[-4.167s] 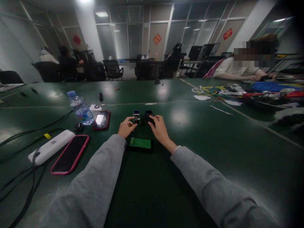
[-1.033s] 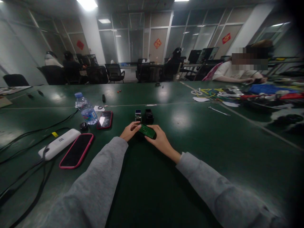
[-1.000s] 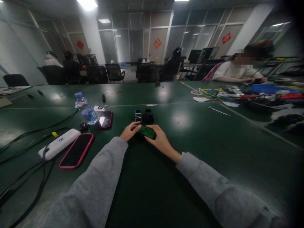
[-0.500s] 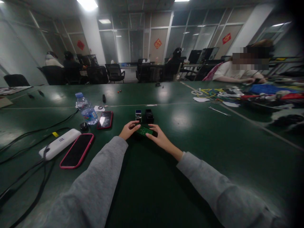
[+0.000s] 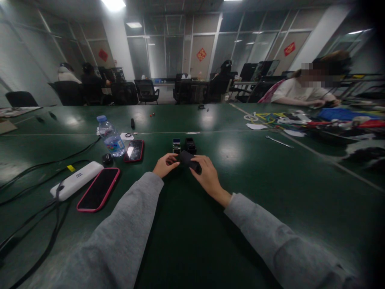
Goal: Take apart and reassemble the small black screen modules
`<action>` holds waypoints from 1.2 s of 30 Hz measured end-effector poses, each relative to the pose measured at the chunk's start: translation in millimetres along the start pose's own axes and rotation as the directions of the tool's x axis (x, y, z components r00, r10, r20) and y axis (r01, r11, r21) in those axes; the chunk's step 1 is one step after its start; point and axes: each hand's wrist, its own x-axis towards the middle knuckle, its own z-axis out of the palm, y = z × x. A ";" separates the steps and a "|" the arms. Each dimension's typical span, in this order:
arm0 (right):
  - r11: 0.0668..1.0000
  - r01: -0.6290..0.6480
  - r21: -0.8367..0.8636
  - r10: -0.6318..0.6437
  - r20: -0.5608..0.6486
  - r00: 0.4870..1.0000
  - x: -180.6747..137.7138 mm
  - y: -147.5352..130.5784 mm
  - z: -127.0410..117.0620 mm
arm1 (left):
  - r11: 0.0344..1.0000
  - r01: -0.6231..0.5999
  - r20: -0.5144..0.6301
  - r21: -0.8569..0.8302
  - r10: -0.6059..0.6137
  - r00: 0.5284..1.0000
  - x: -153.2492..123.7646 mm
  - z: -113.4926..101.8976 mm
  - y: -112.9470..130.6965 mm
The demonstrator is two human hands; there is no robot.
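Note:
A small black box-shaped case [image 5: 187, 159] is held just above the table by my right hand [image 5: 207, 172], thumb on its near side and fingers along its far right edge. My left hand [image 5: 165, 165] is at the case's left end, fingers bent and a little apart; whether the thumb tip touches the case is unclear. Just beyond my hands stand a small module with a bluish top and silvery parts [image 5: 176, 145] and a black open-topped housing [image 5: 190, 144], side by side. The green board face is out of sight.
To the left are a water bottle [image 5: 110, 138], a phone [image 5: 134, 151], a pink-edged phone [image 5: 98, 189], a white power bank [image 5: 78, 179] and black cables [image 5: 54, 235]. A wrench [image 5: 279, 141] and a heap of cables [image 5: 300, 118] lie right, near a seated person [image 5: 300, 91].
The green circuit board face that showed between my hands is turned away, and a black surface shows instead. My right hand has closed further around it; my left fingers have loosened.

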 end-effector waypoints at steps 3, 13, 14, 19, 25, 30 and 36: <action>0.988 0.101 -0.121 -0.086 0.126 0.988 -0.5 -5.8 -2.8 | 0.993 -0.051 0.010 0.103 0.051 0.999 -0.9 1.5 -1.6; 0.862 0.397 -0.315 -0.258 0.403 0.878 -0.7 -20.3 -6.6 | 0.960 -0.162 0.011 0.227 0.164 0.986 -1.3 -1.3 4.7; 0.870 0.390 -0.301 -0.252 0.408 0.877 -0.6 -21.4 -6.9 | 0.963 -0.157 0.012 0.221 0.158 0.987 -1.2 -1.3 4.8; 0.931 0.321 -0.173 -0.246 0.353 0.903 0.3 -22.9 -8.5 | 0.980 -0.114 0.013 0.163 0.113 0.994 -1.2 0.2 2.2; 0.974 0.225 -0.014 -0.206 0.342 0.917 -0.9 -20.3 -8.0 | 0.992 -0.118 0.024 0.032 0.118 0.993 -0.7 2.3 -1.8; 0.983 0.182 0.004 -0.172 0.340 0.924 -2.7 -21.9 -8.5 | 0.993 -0.117 0.029 0.004 0.117 0.993 -0.1 1.9 -3.4; 0.980 0.197 -0.006 -0.182 0.351 0.919 -3.6 -26.0 -9.9 | 0.990 -0.138 0.032 0.017 0.138 0.990 -0.9 1.5 -0.1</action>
